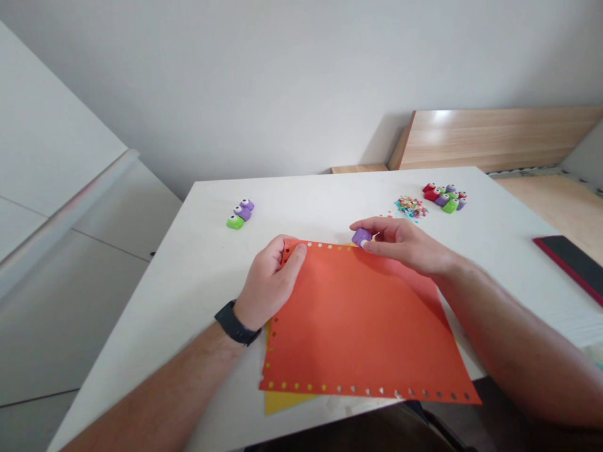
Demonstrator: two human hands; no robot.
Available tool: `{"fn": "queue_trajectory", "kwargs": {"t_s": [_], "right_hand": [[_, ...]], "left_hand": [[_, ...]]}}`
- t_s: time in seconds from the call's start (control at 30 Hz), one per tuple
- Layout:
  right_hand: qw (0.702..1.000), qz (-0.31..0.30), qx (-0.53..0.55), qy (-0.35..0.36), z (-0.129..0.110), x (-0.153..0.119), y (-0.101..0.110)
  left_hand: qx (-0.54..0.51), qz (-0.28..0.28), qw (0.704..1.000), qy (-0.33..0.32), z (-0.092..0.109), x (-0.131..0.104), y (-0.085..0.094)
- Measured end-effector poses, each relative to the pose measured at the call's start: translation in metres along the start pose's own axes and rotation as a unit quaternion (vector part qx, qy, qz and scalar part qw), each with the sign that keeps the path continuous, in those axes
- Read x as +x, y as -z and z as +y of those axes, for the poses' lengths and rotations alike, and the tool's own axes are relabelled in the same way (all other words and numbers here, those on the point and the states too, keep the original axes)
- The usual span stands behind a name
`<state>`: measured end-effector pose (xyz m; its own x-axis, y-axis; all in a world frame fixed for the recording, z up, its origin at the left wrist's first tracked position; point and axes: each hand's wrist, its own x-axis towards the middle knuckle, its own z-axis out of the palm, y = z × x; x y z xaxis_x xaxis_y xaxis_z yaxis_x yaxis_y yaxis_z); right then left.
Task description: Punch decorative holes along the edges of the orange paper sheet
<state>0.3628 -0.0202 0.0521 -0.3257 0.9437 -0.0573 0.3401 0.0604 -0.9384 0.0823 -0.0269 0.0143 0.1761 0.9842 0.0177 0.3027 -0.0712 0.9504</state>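
A sheet of orange paper lies over a yellow sheet, whose edges peek out. Small punched shapes, stars among them, line the orange sheet's left, top and bottom edges. My left hand, a dark band on its wrist, is closed on the upper left corner, thumb on top. At the far edge, right of the middle, my right hand grips a small purple craft punch between thumb and fingers. The punch sits at the paper's edge; whether the sheet is inside its slot I cannot tell.
Purple and green punches stand at the back left of the white table. Back right are a heap of coloured confetti and several more punches. A dark, red-edged flat object lies at the right.
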Motion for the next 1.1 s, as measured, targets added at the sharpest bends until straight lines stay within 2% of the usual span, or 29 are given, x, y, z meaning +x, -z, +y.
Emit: {"fn": "queue_trajectory", "kwargs": {"t_s": [0.27, 0.63, 0.9, 1.1], "right_hand": [[0.994, -0.014, -0.103, 0.024, 0.000, -0.001, 0.001], [0.980, -0.081, -0.176, 0.050, 0.003, -0.002, -0.002], [0.971, -0.050, -0.232, 0.040, 0.015, -0.001, -0.007], [0.966, -0.068, -0.246, 0.029, 0.004, -0.002, -0.012]], "left_hand": [[-0.002, 0.008, 1.000, 0.001, -0.001, 0.000, 0.000], [0.036, 0.011, 0.999, -0.019, 0.000, -0.001, 0.000], [0.058, 0.006, 0.998, -0.027, 0.002, -0.001, -0.001], [0.068, 0.005, 0.997, -0.036, 0.001, -0.001, -0.001]]}}
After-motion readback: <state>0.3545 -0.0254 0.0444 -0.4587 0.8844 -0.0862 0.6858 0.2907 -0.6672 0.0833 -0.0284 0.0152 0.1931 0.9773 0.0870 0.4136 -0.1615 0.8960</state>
